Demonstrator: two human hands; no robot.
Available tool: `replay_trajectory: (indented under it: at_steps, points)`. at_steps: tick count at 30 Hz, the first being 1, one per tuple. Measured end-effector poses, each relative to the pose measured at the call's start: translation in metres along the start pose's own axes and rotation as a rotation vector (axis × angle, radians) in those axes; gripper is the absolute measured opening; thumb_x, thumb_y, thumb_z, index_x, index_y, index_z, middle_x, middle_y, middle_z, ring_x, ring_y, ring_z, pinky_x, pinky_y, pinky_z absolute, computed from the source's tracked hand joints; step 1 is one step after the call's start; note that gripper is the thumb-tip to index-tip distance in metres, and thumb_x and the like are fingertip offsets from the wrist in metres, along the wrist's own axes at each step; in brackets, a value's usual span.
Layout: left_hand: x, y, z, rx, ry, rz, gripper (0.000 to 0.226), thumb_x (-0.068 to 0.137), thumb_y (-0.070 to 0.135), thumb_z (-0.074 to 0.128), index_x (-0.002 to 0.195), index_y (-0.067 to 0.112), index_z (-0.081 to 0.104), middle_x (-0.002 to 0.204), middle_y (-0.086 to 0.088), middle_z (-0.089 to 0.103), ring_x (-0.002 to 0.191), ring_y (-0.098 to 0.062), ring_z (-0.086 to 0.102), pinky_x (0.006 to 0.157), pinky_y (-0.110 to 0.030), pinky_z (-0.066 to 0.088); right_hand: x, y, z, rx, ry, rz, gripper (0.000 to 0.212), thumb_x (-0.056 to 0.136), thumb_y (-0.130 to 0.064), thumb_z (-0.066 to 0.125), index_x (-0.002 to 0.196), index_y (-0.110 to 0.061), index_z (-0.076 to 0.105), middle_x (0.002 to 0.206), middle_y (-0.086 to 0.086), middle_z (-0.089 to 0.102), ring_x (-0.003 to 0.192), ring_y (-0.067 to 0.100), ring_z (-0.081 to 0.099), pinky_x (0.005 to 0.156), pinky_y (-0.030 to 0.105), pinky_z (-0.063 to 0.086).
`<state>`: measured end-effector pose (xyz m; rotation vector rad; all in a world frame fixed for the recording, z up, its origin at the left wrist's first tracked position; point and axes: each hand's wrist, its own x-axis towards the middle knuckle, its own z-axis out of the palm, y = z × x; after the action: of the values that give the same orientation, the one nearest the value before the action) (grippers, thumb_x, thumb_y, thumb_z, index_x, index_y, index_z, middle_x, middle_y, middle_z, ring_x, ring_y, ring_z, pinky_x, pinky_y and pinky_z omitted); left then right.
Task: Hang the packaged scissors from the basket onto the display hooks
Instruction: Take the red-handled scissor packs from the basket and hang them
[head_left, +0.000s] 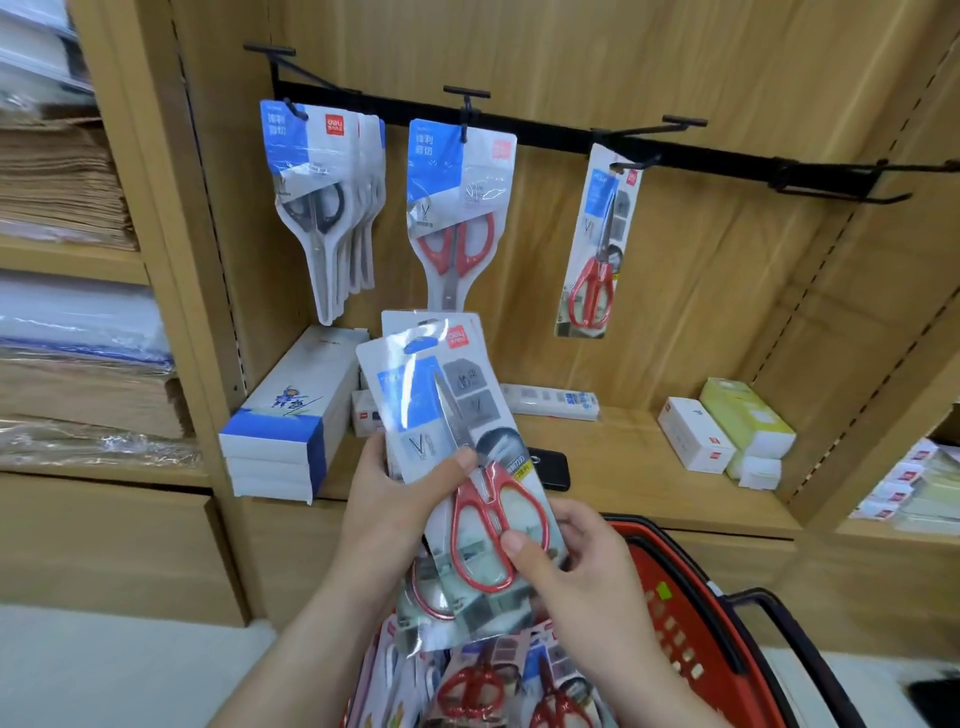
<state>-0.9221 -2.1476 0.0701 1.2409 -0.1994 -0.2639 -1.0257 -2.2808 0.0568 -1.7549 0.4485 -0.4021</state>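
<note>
Both hands hold a small bundle of packaged scissors in front of the shelf unit, just above the basket. The left hand grips the bundle from its left edge, fingers curled behind and thumb pressed on the front of the top pack, close to where the blades cross. The right hand pinches the lower right corner of that pack, thumb over one red handle ring and fingers behind. The pack tilts, its hang hole up and away from the hands. At least two further packs sit behind it.

Below the hands and toward the right wrist, the red basket holds more red-handled scissors packs, lying in a loose heap.

Above the hands, a black rail carries the display hooks. Up and left of the left hand hangs a row of black-handled scissors packs; directly above the bundle hangs a wide red-handled pack; up and right of the right hand hangs a narrow red-handled pack, of the same kind as the one held. A fourth hook juts out further right.

Behind the hands the wooden shelf bears stacked blue-and-white boxes to the left, a small black object just beyond the right hand, and white boxes well to the right.
</note>
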Motion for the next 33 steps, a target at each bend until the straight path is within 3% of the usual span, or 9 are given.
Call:
replay_trajectory:
  at_steps: [4, 7, 11, 14, 17, 20, 24, 28, 33]
  points:
    - [0.000, -0.001, -0.001, 0.000, -0.002, 0.005, 0.059, 0.067, 0.028, 0.083, 0.123, 0.018, 0.066, 0.105, -0.005, 0.080, 0.096, -0.027, 0.078, 0.083, -0.045, 0.064, 0.004, 0.006, 0.000, 0.209, 0.045, 0.055, 0.039, 0.079, -0.038, 0.077, 0.108, -0.014, 0.066, 0.099, 0.008, 0.079, 0.091, 0.032, 0.077, 0.091, 0.062, 0.057]
    - [0.001, -0.002, -0.003, 0.010, 0.016, -0.001, 0.060, 0.067, 0.029, 0.086, 0.123, 0.018, 0.067, 0.106, -0.006, 0.080, 0.098, -0.029, 0.078, 0.093, -0.055, 0.059, 0.007, 0.008, 0.000, 0.309, 0.043, 0.077, 0.041, 0.080, -0.045, 0.073, 0.110, -0.017, 0.069, 0.106, 0.010, 0.078, 0.102, 0.034, 0.074, 0.099, 0.062, 0.053]
    - [0.004, 0.000, -0.007, 0.068, 0.042, 0.026, 0.052, 0.075, 0.019, 0.087, 0.122, 0.022, 0.065, 0.104, -0.003, 0.080, 0.094, -0.028, 0.078, 0.091, -0.056, 0.060, 0.013, 0.008, -0.006, 0.326, 0.086, 0.060, 0.049, 0.076, -0.055, 0.075, 0.112, -0.021, 0.070, 0.110, 0.003, 0.078, 0.106, 0.028, 0.074, 0.100, 0.061, 0.053]
    - [0.006, 0.001, -0.010, 0.121, 0.060, 0.057, 0.046, 0.081, 0.011, 0.086, 0.119, 0.026, 0.065, 0.101, 0.003, 0.080, 0.091, -0.021, 0.079, 0.088, -0.051, 0.062, 0.024, 0.002, -0.021, 0.322, 0.155, -0.010, 0.034, 0.075, -0.058, 0.078, 0.096, -0.030, 0.074, 0.106, 0.006, 0.079, 0.105, 0.032, 0.073, 0.104, 0.063, 0.049]
    - [0.005, 0.003, -0.011, 0.140, 0.055, 0.062, 0.047, 0.081, 0.013, 0.086, 0.120, 0.028, 0.064, 0.101, 0.004, 0.080, 0.088, -0.019, 0.079, 0.081, -0.046, 0.064, 0.047, -0.011, -0.040, 0.340, 0.211, -0.083, 0.025, 0.087, -0.040, 0.077, 0.097, -0.020, 0.069, 0.099, 0.008, 0.079, 0.087, 0.023, 0.077, 0.078, 0.043, 0.062]
    - [0.004, 0.005, -0.012, 0.156, 0.046, 0.072, 0.049, 0.080, 0.016, 0.086, 0.120, 0.031, 0.063, 0.102, 0.006, 0.080, 0.088, -0.018, 0.079, 0.076, -0.042, 0.064, 0.076, -0.033, -0.059, 0.318, 0.314, -0.171, 0.009, 0.099, -0.023, 0.066, 0.094, -0.018, 0.060, 0.083, -0.001, 0.076, 0.073, 0.019, 0.073, 0.059, 0.034, 0.058]
    - [0.003, 0.005, -0.010, 0.170, 0.037, 0.073, 0.049, 0.080, 0.013, 0.086, 0.120, 0.028, 0.063, 0.100, 0.006, 0.080, 0.088, -0.019, 0.079, 0.078, -0.043, 0.064, 0.108, -0.063, -0.078, 0.333, 0.410, -0.231, 0.009, 0.101, -0.023, 0.065, 0.096, -0.020, 0.059, 0.084, -0.004, 0.074, 0.075, 0.016, 0.074, 0.057, 0.030, 0.059]
    - [0.004, 0.005, -0.009, 0.165, 0.025, 0.073, 0.048, 0.080, 0.012, 0.085, 0.119, 0.029, 0.063, 0.099, 0.007, 0.080, 0.088, -0.017, 0.079, 0.071, -0.034, 0.063, 0.125, -0.075, -0.084, 0.351, 0.410, -0.223, 0.008, 0.100, -0.027, 0.066, 0.099, -0.021, 0.060, 0.098, 0.003, 0.077, 0.085, 0.021, 0.077, 0.067, 0.038, 0.062]
    - [0.007, 0.006, -0.008, 0.155, 0.031, 0.073, 0.048, 0.079, 0.015, 0.085, 0.118, 0.031, 0.062, 0.099, 0.007, 0.080, 0.087, -0.017, 0.079, 0.069, -0.033, 0.064, 0.134, -0.078, -0.082, 0.366, 0.443, -0.210, 0.009, 0.100, -0.027, 0.066, 0.099, -0.020, 0.060, 0.102, 0.006, 0.076, 0.088, 0.021, 0.077, 0.063, 0.031, 0.061]
